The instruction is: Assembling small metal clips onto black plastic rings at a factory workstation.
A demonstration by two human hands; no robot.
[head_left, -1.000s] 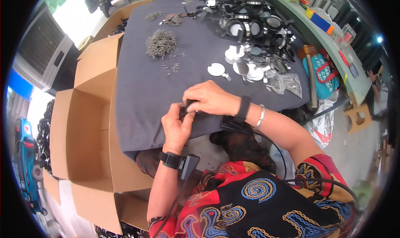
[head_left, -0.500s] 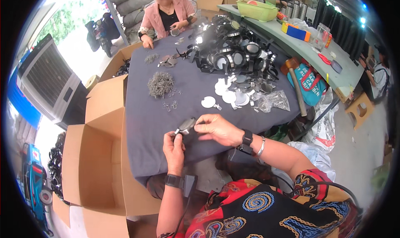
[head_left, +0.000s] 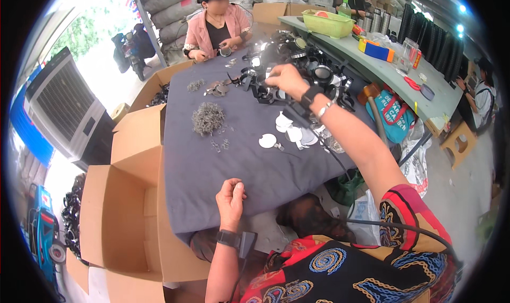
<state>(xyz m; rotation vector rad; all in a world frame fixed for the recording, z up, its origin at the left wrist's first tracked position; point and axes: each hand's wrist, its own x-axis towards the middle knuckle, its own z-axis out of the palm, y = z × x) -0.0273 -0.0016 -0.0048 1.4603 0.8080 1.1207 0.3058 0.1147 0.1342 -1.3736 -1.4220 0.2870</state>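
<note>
My left hand (head_left: 231,199) rests by the near edge of the cloth-covered table (head_left: 212,162), its fingers curled in and nothing showing in them. Stretched far forward, my right hand (head_left: 289,82) is over the pile of black ring-shaped parts with round discs (head_left: 319,74). Its thumb and fingers are pinched together at the pile's left side; what is between them cannot be made out. Just nearer lie white round discs with small tabs (head_left: 267,140). A heap of small wire-like metal pieces (head_left: 208,118) sits left of them, and a few grey discs (head_left: 218,88) lie beyond.
Open cardboard boxes (head_left: 130,212) stand against the table's left side. Across the table a person in a pink jacket (head_left: 194,37) handles a round part. To the right are a long bench (head_left: 366,53) with a yellow-green basket (head_left: 326,24), a blue bag (head_left: 392,112) and a stool (head_left: 459,143).
My right hand has moved forward from beside my left hand to the pile. The round metal part both hands held is no longer seen in my left hand, which has dropped slightly.
</note>
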